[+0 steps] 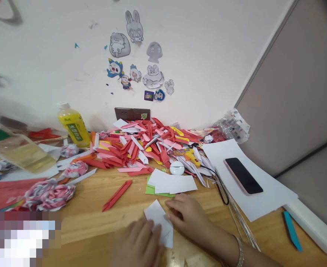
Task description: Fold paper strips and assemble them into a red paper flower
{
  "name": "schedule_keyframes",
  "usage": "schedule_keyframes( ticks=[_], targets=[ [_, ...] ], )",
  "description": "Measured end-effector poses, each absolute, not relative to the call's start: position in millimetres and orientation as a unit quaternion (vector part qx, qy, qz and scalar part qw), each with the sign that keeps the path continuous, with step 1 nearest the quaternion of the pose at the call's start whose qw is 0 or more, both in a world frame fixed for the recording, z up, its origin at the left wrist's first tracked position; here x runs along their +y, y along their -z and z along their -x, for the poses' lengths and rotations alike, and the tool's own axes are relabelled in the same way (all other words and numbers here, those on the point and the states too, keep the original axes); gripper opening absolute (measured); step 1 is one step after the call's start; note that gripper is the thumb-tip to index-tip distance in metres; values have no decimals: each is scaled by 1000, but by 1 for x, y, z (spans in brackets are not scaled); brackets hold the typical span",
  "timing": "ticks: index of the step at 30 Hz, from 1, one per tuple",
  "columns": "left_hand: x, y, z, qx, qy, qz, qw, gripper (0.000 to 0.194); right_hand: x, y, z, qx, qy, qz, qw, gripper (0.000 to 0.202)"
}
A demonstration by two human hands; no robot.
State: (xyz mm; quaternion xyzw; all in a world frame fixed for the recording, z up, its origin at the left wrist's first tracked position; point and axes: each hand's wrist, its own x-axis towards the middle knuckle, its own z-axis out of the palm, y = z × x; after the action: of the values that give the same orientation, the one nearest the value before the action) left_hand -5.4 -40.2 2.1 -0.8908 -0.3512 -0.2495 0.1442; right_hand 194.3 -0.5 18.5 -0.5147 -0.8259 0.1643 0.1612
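Table (91,226): wooden, folded papers (135,148) heaped along its far edge.
My left hand (138,241): blurred over the white sheet (161,219); whether it grips, I cannot tell.
My right hand (190,214): half-open, touching the sheet's right edge.
The white sheet: between my hands, toward the table's near edge.

Two bare hands, low and close together.
From my remote seat I see the left hand (138,239) blurred, back upward, fingers bent and side by side, its wrist cut off below. The right hand (190,213) lies at the end of a forearm (223,239) slanting from the lower right, thumb and forefinger spread apart, pointing leftward.
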Motion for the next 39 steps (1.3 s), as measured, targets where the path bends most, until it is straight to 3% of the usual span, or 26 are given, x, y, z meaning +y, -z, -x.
schedule_keyframes(
  ticks=[3, 7, 13, 20, 25, 31, 35, 39],
  targets=[
    [-27, -17, 15, -484, 177, 847, 132, 21, -1, -16, -192, -823, -183, 508, 178, 20],
    [-19, -20, 16, -518, 136, 839, 95, 19, -1, -11, -190, -837, -196, 469, 203, 31],
    [-17, -8, 13, -475, 174, 862, 44, 17, -1, -9, -186, -834, -185, 481, 194, 14],
    [-9, 1, 12, -398, 315, 861, 34, 25, 0, -6, -185, -833, -180, 472, 225, 34],
    [-8, 5, 12, -386, 327, 858, 92, 26, 1, -1, -186, -855, -147, 428, 254, 38],
    [-11, 9, 14, -448, 263, 830, 205, 42, 2, 4, -191, -878, -90, 391, 261, 33],
    [-14, 9, 15, -420, 241, 844, 229, 29, 1, 4, -192, -893, -51, 373, 246, 31],
    [-15, 9, 15, -397, 254, 854, 221, 28, -1, 3, -190, -902, -26, 369, 221, 31]
  ],
)
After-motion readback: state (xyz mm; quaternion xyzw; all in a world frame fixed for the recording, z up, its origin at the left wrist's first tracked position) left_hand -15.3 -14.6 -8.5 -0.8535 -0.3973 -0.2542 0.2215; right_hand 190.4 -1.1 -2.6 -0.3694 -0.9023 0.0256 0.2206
